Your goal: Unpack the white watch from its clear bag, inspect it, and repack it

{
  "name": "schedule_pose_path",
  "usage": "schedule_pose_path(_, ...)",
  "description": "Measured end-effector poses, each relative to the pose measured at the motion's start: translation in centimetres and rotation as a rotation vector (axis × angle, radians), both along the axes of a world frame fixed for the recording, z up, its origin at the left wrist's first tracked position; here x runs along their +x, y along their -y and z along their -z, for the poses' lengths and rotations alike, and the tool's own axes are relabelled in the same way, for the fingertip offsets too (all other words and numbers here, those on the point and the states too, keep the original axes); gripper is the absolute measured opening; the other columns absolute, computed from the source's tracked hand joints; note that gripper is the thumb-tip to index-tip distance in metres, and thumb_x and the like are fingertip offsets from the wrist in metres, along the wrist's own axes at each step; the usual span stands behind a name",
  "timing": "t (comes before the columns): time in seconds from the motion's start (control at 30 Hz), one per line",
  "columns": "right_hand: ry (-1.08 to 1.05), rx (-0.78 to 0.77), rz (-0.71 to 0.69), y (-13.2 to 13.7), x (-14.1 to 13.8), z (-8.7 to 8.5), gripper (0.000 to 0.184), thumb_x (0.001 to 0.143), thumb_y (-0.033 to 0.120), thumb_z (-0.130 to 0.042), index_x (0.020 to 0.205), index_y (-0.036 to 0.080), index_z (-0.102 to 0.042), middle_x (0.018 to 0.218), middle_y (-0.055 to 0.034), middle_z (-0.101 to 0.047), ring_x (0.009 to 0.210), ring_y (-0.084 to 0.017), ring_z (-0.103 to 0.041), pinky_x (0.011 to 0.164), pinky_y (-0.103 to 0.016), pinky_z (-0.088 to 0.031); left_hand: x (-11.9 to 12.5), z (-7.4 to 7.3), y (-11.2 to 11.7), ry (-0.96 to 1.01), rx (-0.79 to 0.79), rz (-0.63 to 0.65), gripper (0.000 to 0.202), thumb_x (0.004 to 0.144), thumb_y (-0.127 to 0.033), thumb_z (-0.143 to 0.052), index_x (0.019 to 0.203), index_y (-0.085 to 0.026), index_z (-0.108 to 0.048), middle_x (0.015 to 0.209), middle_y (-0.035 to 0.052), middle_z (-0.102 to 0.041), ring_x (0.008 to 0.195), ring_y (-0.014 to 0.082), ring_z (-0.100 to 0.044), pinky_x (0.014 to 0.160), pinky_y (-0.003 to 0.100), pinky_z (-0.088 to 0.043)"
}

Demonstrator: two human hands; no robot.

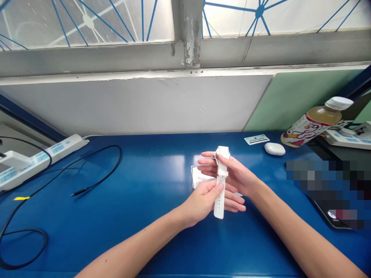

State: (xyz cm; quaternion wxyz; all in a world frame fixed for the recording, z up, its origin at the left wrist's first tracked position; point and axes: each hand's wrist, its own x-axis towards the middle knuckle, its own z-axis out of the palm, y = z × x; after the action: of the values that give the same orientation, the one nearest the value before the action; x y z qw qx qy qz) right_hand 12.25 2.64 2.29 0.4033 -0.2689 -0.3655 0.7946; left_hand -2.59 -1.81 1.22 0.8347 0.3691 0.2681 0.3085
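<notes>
Both my hands hold a white smartwatch (222, 153) with a white strap (219, 200) above the blue table (145, 173). My right hand (236, 173) pinches the watch body at the top, thumb and fingers closed round it. My left hand (204, 200) grips the strap lower down, thumb pressed on it, and the strap's end hangs below the fingers. Under the hands lies a small clear plastic bag with white paper (198, 177).
A white power strip (37, 158) and a black cable (95, 181) lie at the left. At the back right are a white card (256, 139), a white earbud case (274, 148), a tilted drink bottle (314, 121) and a dark tablet (333, 214).
</notes>
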Motion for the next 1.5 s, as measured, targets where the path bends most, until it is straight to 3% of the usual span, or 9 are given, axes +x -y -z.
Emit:
schedule_pose_path(0.3,-0.080,-0.002,0.051,0.1,-0.2,0.2,0.029,0.094,0.027,-0.059,0.122,0.027,-0.064,0.111,-0.0018,-0.071,0.082,-0.010,-0.069,0.076,-0.023,-0.056,-0.5,0.1,0.0,-0.044,-0.014,0.027,0.043,0.090,-0.050,-0.067,0.097,-0.007,-0.069,0.089,0.0168,-0.075,0.084,0.0275,-0.076,0.085,0.042,-0.057)
schedule_pose_path(0.43,-0.045,0.005,0.120,0.1,-0.2,-0.4,0.030,0.095,0.040,-0.053,0.118,0.026,-0.067,0.092,-0.0006,-0.066,0.058,-0.009,-0.051,0.058,-0.023,-0.050,-0.6,0.1,0.1,-0.061,-0.033,0.037,0.041,0.088,-0.048,-0.069,0.098,-0.008,-0.068,0.089,0.0164,-0.075,0.084,0.0276,-0.076,0.085,0.042,-0.056)
schedule_pose_path(0.57,-0.064,0.006,0.250,-0.2,0.1,-1.3,0.049,0.097,0.045,-0.030,0.113,0.019,-0.069,0.088,-0.0064,-0.064,0.063,-0.017,-0.052,0.065,-0.035,-0.051,-0.9,0.0,0.3,0.014,0.045,0.112,0.049,0.083,-0.050,-0.075,0.111,-0.011,-0.067,0.099,0.0181,-0.074,0.091,0.0286,-0.075,0.086,0.041,-0.055)
schedule_pose_path(0.73,-0.174,-0.057,0.429,-0.5,0.2,-1.3,0.021,0.094,0.035,-0.050,0.097,0.024,-0.068,0.080,-0.0014,-0.064,0.075,-0.016,-0.062,0.078,-0.034,-0.054,-1.1,-0.4,0.2,0.042,0.136,-0.005,0.064,0.081,-0.044,-0.079,0.133,-0.015,-0.055,0.123,0.0210,-0.066,0.107,0.0323,-0.070,0.092,0.043,-0.053)
schedule_pose_path(0.93,0.060,0.268,0.475,0.3,-0.3,-0.9,0.019,0.083,0.040,-0.074,0.083,0.024,-0.063,0.071,0.0013,-0.067,0.073,-0.016,-0.067,0.066,-0.028,-0.055,-0.9,-0.7,-0.4,-0.044,0.240,-0.205,0.046,0.088,-0.034,-0.073,0.127,-0.014,-0.059,0.133,0.0172,-0.061,0.115,0.0309,-0.065,0.098,0.043,-0.051)
schedule_pose_path(1.07,0.323,0.517,0.567,0.8,-0.9,-0.6,0.022,0.075,0.035,-0.082,0.082,0.024,-0.064,0.094,-0.0036,-0.072,0.101,-0.021,-0.065,0.075,-0.028,-0.053,-0.8,-0.8,-0.5,-0.070,0.275,-0.205,0.042,0.085,-0.034,-0.077,0.120,-0.013,-0.064,0.116,0.0130,-0.069,0.104,0.0261,-0.069,0.093,0.038,-0.054)
schedule_pose_path(1.23,0.318,0.349,0.348,1.0,-1.5,-0.2,0.017,0.087,0.040,-0.068,0.089,0.024,-0.061,0.110,-0.0056,-0.075,0.082,-0.018,-0.069,0.064,-0.028,-0.054,-0.9,-0.7,-0.3,-0.107,0.251,-0.147,0.035,0.081,-0.043,-0.078,0.089,-0.010,-0.072,0.083,0.0057,-0.071,0.075,0.0160,-0.071,0.077,0.030,-0.058)
schedule_pose_path(1.4,0.077,0.218,0.145,1.1,-1.1,-0.5,0.028,0.097,0.039,-0.051,0.103,0.020,-0.070,0.113,-0.0090,-0.075,0.107,-0.024,-0.069,0.097,-0.040,-0.051,-0.8,-0.2,0.0,-0.138,0.191,-0.111,0.042,0.082,-0.048,-0.076,0.098,-0.009,-0.072,0.090,0.0106,-0.074,0.077,0.0207,-0.074,0.076,0.033,-0.060)
schedule_pose_path(1.5,0.001,0.172,0.064,1.1,-0.6,-0.9,0.033,0.098,0.039,-0.047,0.110,0.020,-0.071,0.117,-0.0085,-0.074,0.110,-0.025,-0.068,0.096,-0.039,-0.052,-0.7,-0.2,0.1,-0.163,0.183,-0.123,0.044,0.083,-0.050,-0.074,0.097,-0.008,-0.071,0.090,0.0125,-0.074,0.081,0.0235,-0.075,0.077,0.035,-0.061)
